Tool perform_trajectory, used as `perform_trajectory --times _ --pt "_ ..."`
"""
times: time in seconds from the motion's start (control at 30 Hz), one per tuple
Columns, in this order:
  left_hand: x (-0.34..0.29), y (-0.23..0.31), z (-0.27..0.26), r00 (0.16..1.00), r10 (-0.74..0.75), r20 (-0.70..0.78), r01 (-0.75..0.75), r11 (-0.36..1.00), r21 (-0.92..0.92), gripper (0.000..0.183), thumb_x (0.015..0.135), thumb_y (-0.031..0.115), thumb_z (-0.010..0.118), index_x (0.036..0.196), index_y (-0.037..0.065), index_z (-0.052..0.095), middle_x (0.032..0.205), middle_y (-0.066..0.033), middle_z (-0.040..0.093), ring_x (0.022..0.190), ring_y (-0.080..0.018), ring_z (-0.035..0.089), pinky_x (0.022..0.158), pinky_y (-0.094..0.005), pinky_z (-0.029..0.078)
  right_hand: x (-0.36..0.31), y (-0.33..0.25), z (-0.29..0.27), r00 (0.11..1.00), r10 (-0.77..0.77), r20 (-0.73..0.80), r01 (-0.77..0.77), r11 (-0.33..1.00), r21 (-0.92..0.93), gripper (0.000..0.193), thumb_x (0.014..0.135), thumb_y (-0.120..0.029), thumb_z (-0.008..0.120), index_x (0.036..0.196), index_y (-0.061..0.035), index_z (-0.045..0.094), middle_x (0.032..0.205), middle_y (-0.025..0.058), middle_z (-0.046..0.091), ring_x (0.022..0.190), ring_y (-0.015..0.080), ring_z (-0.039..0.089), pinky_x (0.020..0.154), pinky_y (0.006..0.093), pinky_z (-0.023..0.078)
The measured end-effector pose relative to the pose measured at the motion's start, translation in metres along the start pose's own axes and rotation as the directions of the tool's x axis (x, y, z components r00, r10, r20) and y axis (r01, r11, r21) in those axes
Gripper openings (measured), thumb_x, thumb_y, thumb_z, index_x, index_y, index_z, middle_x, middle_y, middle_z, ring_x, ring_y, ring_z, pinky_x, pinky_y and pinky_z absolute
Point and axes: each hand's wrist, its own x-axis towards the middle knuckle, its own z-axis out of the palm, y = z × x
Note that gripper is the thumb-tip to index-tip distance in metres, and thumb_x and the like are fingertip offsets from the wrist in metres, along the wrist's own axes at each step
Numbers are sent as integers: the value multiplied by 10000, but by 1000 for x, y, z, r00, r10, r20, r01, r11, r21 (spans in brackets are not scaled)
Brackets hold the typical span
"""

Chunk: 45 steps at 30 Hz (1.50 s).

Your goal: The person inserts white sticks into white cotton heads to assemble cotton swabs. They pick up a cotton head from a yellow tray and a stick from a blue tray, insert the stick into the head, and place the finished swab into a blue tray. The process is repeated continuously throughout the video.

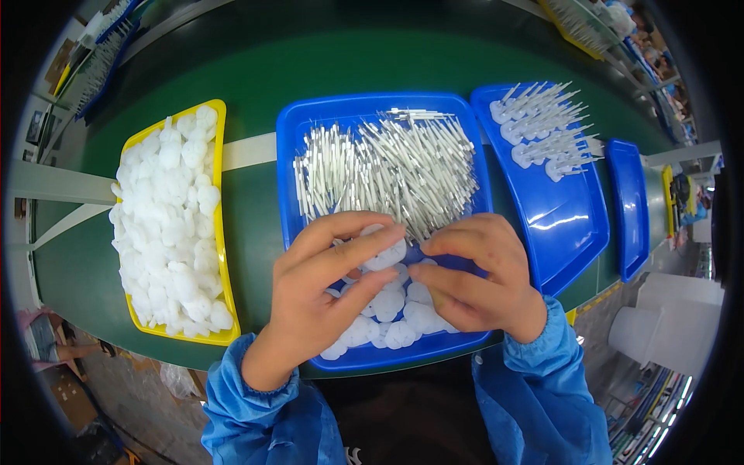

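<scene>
Fingers of my left hand [322, 291] pinched a white scalloped plastic cap [385, 254]; my right hand [473, 273] curled shut beside it, over the blue rectangular plastic tray [288, 139] of thin white sticks [387, 167], between yellow tray [222, 232] and second blue tray [570, 225].

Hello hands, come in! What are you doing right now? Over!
Left hand pinching a white round cap. Right hand closed beside it, fingertips at the same cap. Both over the blue tray of white sticks. Nothing in the way.
</scene>
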Motion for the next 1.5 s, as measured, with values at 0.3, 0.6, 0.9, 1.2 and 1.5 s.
perform_trajectory --times 0.3,0.6,0.9,1.2,1.5 --pt "-7 -4 -3 969 -241 -59 233 966 -116 300 965 13 844 1265 33 854 1107 -97 760 905 -139 697 750 -272 548 64 61 16 954 287 -86 -291 820 -492 123 825 -206 844 853 -98 792 920 74 764 868 297 753 745 475 486" --pt "-1 -7 5 959 -226 -168 183 954 -237 554 948 -141 689 1458 63 763 1251 -109 663 1025 -142 647 804 -266 574 69 62 13 874 483 -56 -486 865 -124 108 869 -183 864 879 -93 805 905 87 805 816 276 780 802 425 529" --pt "-7 -17 -1 985 -160 -60 150 978 -144 570 923 -166 653 1428 68 778 1226 -94 619 1005 -136 638 832 -260 596 28 12 16 969 231 91 -246 947 209 209 824 -88 915 1018 -109 841 921 30 815 813 246 769 785 374 554" --pt "-3 -9 2 972 -235 -9 224 937 -269 361 1033 -91 693 1366 10 790 1172 -93 640 930 -114 680 730 -233 593 15 7 22 960 279 -29 -267 941 206 301 784 -17 878 1068 -107 837 898 45 800 823 240 772 745 369 596" --pt "-3 -7 1 963 -270 -12 259 935 -241 235 1038 -33 778 1269 -17 821 1110 -85 692 870 -122 716 735 -242 599 17 5 19 970 244 -16 -233 942 242 313 811 -7 876 1109 -98 844 902 55 813 757 225 771 706 350 598"
